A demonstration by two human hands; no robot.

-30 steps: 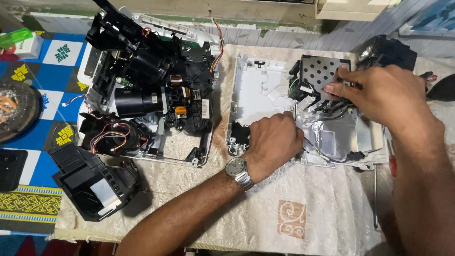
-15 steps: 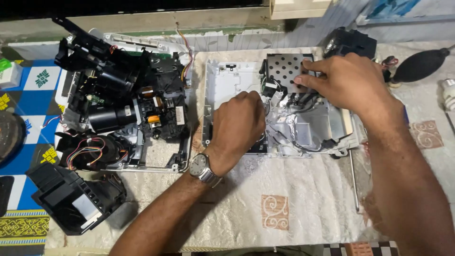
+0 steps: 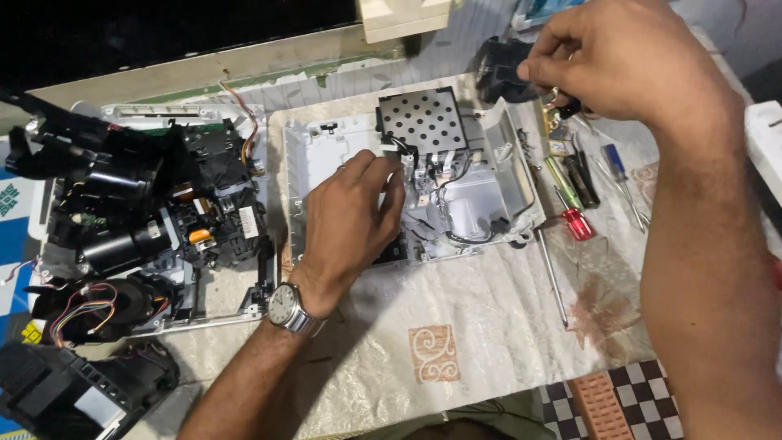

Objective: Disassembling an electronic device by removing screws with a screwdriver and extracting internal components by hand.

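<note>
Fingers (image 3: 371, 175) of the left hand (image 3: 346, 224) lie loosely curled and spread, gripping nothing, their tips touching the inner parts of the white plastic casing (image 3: 314, 155) that sits on the pale patterned cloth (image 3: 456, 326). At nine o'clock from that hand, a second open white shell (image 3: 183, 322) holds a crowded black assembly (image 3: 138, 195) of lens barrel, boards and a small orange part, with coloured wires (image 3: 77, 314) curling at its seven o'clock corner; a separate black housing (image 3: 69, 391) lies below it. A silver wristwatch (image 3: 285, 305) sits on the left wrist. Inside the white casing, at one o'clock from the left hand, a perforated metal plate (image 3: 423, 121) stands over grey brackets and black cables. At three o'clock of the casing, screwdrivers lie beside it on the cloth: a long steel shaft, a red-handled screwdriver (image 3: 577, 222) and a blue-handled one (image 3: 615, 160). At twelve o'clock above them, the right hand (image 3: 627, 57) is closed, fingertips pinched around a small dark tool (image 3: 570, 106), just beside a black part (image 3: 501, 69); what the tool is, I cannot tell.
</note>
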